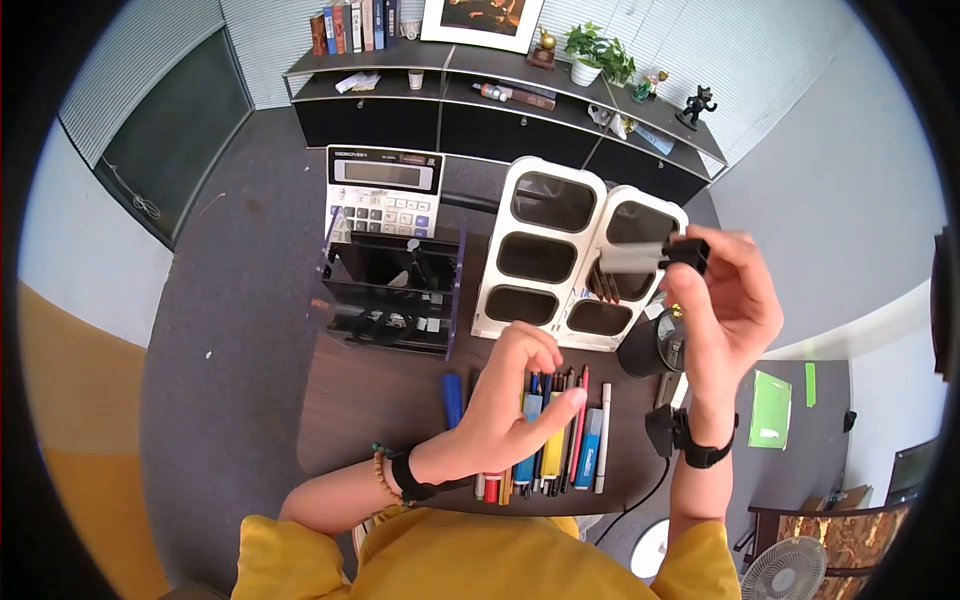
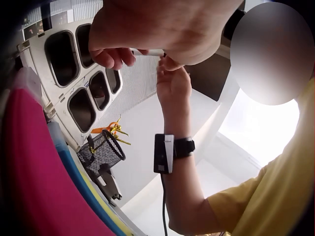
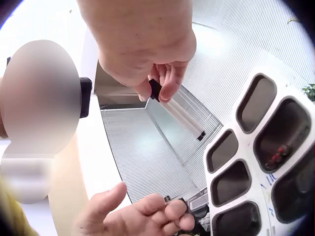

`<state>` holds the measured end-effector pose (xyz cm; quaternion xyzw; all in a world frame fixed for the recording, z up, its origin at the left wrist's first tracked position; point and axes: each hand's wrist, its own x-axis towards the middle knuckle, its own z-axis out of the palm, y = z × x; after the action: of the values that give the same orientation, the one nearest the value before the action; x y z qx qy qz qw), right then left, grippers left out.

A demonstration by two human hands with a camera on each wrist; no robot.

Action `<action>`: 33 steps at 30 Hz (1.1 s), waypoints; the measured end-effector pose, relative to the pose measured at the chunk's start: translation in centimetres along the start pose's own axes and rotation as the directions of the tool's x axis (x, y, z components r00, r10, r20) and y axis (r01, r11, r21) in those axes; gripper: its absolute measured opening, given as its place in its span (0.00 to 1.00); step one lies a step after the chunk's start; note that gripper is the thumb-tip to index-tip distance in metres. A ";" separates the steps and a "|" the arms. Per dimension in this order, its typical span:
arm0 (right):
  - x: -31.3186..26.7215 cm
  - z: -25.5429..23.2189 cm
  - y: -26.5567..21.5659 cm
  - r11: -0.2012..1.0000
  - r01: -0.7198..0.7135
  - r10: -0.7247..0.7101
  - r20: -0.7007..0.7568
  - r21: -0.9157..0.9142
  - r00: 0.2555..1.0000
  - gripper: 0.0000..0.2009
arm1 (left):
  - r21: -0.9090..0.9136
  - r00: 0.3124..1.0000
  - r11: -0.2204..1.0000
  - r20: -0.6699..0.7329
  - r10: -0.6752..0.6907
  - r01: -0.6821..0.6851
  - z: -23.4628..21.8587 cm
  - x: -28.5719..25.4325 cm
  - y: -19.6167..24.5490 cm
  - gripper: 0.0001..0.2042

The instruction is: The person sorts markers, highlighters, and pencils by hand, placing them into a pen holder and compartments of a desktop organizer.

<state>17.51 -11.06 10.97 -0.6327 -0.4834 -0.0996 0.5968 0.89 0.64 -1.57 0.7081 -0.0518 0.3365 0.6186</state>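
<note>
My right hand (image 1: 735, 315) is raised at the right of the white holder (image 1: 545, 230). Between its thumb and fingers it pinches a translucent white stick with black ends (image 3: 181, 119). One black end is in the fingertips, and the stick's free end points toward the holder's right column. My left hand (image 1: 500, 410) hovers over a row of pens and highlighters (image 1: 551, 440) with its fingers loosely bent and nothing in them. The holder has several dark compartments in two columns. A few brown pencils (image 1: 603, 287) stand in one compartment of the right column.
A calculator (image 1: 385, 190) stands behind a dark desk organizer (image 1: 400, 290) at the table's left. A blue marker (image 1: 452, 400) lies left of the pen row. Right of the holder is a black mesh cup (image 2: 109, 158), with an orange-handled tool (image 2: 114, 129) in it.
</note>
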 end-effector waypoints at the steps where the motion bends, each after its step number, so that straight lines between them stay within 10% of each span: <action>1: 0.8 1.0 0.3 0.986 0.145 -0.146 -0.005 -0.083 0.989 0.17 | 0.003 0.998 0.998 0.007 -0.067 0.067 -0.1 0.0 -0.1 0.14; 5: 2.4 3.8 1.9 0.850 0.431 -0.367 0.247 -0.304 0.897 0.18 | -0.092 0.981 0.978 -0.046 -0.190 0.186 0.4 0.2 -0.2 0.12; 15: 3.4 5.1 4.6 0.839 0.460 -0.239 0.563 -0.290 0.791 0.16 | -0.114 0.977 0.974 -0.067 -0.203 0.194 0.5 0.0 0.0 0.13; 33: 3.6 5.6 2.2 0.846 0.371 -0.085 0.590 -0.383 0.803 0.19 | -0.111 0.965 0.962 -0.063 -0.256 0.248 0.5 -0.1 -0.3 0.12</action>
<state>18.40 -4.14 10.54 -0.6964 -0.6691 -0.1029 0.2382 1.20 0.22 -1.90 0.6631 0.0455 0.2789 0.6931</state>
